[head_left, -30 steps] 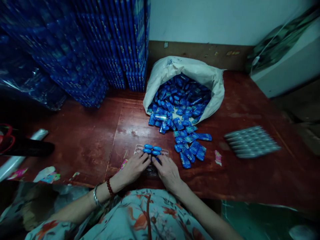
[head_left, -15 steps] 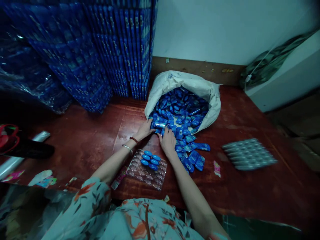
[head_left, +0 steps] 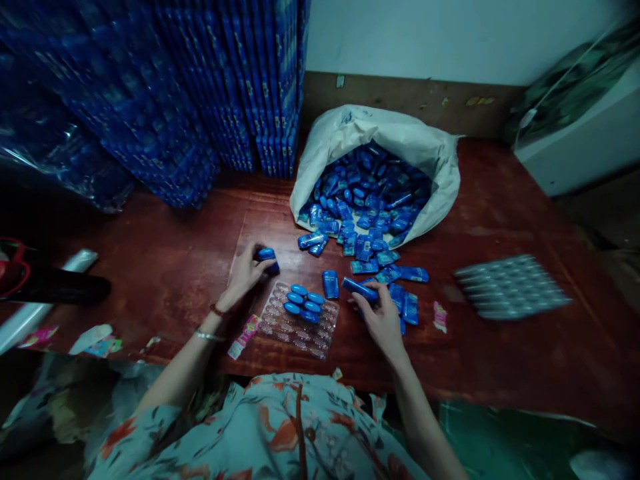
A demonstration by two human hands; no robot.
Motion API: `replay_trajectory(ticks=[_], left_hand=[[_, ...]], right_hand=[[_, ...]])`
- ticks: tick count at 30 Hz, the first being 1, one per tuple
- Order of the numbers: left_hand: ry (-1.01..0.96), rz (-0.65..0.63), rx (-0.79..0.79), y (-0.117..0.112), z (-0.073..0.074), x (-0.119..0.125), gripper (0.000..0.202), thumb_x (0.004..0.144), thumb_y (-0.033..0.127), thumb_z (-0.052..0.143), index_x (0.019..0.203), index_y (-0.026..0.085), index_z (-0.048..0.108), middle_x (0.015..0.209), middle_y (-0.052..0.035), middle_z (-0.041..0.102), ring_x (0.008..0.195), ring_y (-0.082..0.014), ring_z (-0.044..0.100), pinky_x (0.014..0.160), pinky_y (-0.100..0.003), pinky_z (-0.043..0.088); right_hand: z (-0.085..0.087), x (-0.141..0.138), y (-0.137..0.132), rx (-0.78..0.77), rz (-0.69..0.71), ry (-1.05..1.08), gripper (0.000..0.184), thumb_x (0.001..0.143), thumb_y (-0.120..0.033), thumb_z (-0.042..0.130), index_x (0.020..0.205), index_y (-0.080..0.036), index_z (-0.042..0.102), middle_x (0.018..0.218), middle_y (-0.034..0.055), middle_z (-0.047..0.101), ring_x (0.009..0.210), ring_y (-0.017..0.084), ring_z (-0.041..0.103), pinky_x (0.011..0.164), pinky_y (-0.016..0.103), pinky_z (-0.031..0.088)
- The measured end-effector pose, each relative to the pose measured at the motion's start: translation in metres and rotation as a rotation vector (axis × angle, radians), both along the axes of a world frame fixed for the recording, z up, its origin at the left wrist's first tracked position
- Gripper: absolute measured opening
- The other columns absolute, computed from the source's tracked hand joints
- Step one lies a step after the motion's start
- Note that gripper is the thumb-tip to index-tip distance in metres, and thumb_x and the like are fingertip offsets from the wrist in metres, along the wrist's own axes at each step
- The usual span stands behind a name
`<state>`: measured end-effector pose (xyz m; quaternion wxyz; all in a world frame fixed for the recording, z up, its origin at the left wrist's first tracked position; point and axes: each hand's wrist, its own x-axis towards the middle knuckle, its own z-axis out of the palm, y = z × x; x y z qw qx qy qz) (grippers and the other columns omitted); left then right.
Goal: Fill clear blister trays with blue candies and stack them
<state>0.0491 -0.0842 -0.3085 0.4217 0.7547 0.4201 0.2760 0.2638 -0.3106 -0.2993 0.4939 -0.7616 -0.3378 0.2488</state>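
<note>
My left hand [head_left: 246,272] is closed around a small blue packet [head_left: 267,255], just left of a clear blister tray [head_left: 295,327] on the red-brown table [head_left: 170,280]. Several blue packets [head_left: 303,300] sit in the tray's far pockets. My right hand [head_left: 381,319] grips another blue packet [head_left: 360,289] to the right of the tray. One more blue packet [head_left: 330,283] lies between the hands. A white sack [head_left: 390,137] behind them spills many blue packets [head_left: 367,213] onto the table.
Tall stacks of blue packaged goods [head_left: 165,93] fill the back left. A stack of clear empty trays [head_left: 510,285] lies at the right. A black and red object [head_left: 40,283], a foil roll and paper scraps sit at the left edge. A white box [head_left: 585,127] stands far right.
Both hands have pulled back from the spilled pile at the sack's mouth, each with a blue packet, and are now on either side of the tray.
</note>
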Motion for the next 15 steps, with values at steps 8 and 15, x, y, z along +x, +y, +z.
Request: replay_trajectory(ticks=[8,15], left_hand=[[-0.143,0.143,-0.234,-0.088,0.024,-0.062,0.031,0.072,0.037,0.068,0.094,0.016,0.060,0.087,-0.0029,0.066,0.081,-0.0157,0.062,0.074,-0.027,0.051],[-0.065,-0.182,0.240,-0.126,0.004,-0.051,0.020,0.089,0.018,0.049,0.107,0.019,0.059,0.099,-0.0062,0.063,0.089,-0.0146,0.061,0.079,-0.027,0.052]], right_hand=[[0.013,-0.049,-0.042,-0.128,0.343,0.057,0.032,0.088,-0.033,0.050,0.118,-0.022,0.051,0.086,0.0025,0.066,0.076,0.017,0.064,0.068,0.029,0.053],[-0.007,-0.078,-0.027,0.099,0.464,-0.689,0.030,0.090,-0.010,0.040,0.115,-0.018,0.055,0.101,0.0089,0.064,0.092,0.017,0.062,0.080,0.028,0.051]])
